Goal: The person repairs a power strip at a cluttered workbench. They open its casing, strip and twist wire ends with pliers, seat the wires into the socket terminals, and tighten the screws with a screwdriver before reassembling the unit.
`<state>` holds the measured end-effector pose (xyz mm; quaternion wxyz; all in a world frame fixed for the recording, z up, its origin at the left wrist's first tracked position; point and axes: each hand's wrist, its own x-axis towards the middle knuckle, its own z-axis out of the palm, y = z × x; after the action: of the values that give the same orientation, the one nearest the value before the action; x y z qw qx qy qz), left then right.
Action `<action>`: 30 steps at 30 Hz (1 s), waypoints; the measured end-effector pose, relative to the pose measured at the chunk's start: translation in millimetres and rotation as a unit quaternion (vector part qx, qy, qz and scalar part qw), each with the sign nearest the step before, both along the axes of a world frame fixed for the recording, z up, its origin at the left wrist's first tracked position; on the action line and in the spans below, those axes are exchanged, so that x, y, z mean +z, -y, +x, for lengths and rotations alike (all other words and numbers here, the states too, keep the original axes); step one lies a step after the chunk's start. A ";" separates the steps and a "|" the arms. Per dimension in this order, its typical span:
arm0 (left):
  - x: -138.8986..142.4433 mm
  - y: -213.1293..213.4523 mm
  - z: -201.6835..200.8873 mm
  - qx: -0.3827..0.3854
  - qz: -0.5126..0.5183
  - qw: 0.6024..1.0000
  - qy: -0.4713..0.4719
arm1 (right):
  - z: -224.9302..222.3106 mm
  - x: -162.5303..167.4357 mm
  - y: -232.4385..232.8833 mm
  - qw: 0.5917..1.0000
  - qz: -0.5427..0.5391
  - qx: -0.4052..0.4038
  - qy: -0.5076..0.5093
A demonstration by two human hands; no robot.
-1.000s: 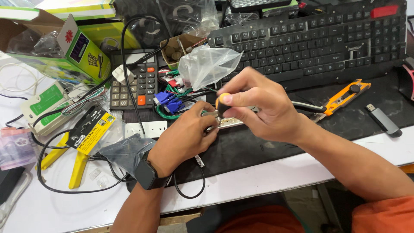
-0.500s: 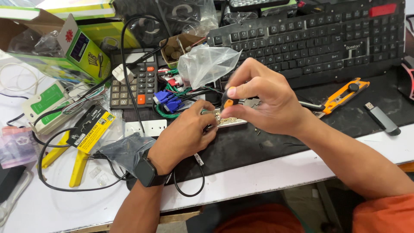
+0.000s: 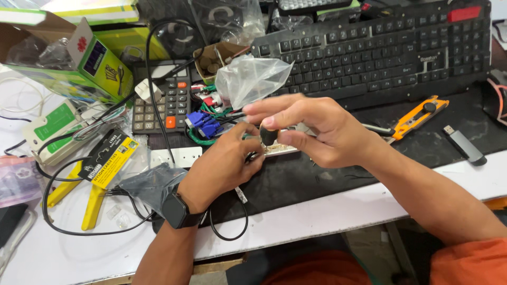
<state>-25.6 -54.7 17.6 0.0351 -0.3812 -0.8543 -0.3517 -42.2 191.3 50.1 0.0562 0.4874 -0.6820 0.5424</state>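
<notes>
Nearest, a black cable (image 3: 228,232) loops off the counter (image 3: 327,211) edge below the left hand (image 3: 224,169); a snag there could tug the work loose. The left hand is curled shut around a small part at the cable's end, hidden by the fingers, so I cannot tell what it is. The right hand (image 3: 311,129) pinches a dark-handled tool (image 3: 268,136), probably a small screwdriver, between thumb and forefinger, its tip at the left hand's grip. A slip could jab the left fingers or drop the part among the clutter. Just behind, a plastic bag (image 3: 251,79) and blue connector (image 3: 203,125) crowd the hands. To the right an orange knife (image 3: 420,116) lies near the forearm, before the keyboard (image 3: 380,53).
</notes>
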 end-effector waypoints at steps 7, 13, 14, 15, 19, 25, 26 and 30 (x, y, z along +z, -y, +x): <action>2.6 0.4 0.1 0.001 -0.003 0.999 0.047 | 3.2 -7.1 8.0 0.996 0.007 -0.087 -0.025; 1.3 -1.3 1.8 0.012 -0.011 0.999 0.046 | 4.5 -12.8 6.8 0.999 -0.024 -0.044 -0.017; 0.7 -1.2 2.2 0.016 -0.012 0.999 0.049 | 3.4 -14.0 7.9 0.996 -0.025 -0.075 -0.033; 0.4 -0.9 2.1 0.020 -0.014 0.998 0.049 | 1.6 -14.7 8.9 0.993 -0.026 -0.106 -0.051; 0.8 -0.7 1.4 0.014 -0.017 0.999 0.040 | -3.8 -11.7 4.9 0.995 -0.030 -0.098 -0.005; 0.2 -0.3 0.6 0.017 -0.021 0.998 0.050 | 1.1 -10.9 6.9 0.997 -0.048 -0.026 0.054; -0.2 -0.7 0.4 0.021 -0.023 0.998 0.058 | 0.5 -11.0 8.3 0.997 -0.034 -0.071 0.019; -0.5 0.3 -0.1 0.007 -0.021 0.999 0.036 | -1.6 -8.5 4.4 0.997 -0.014 -0.056 -0.056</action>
<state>-25.7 -55.1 17.1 -0.0013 -0.3625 -0.8649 -0.3472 -43.8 186.9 41.7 0.1312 0.4774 -0.6961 0.5199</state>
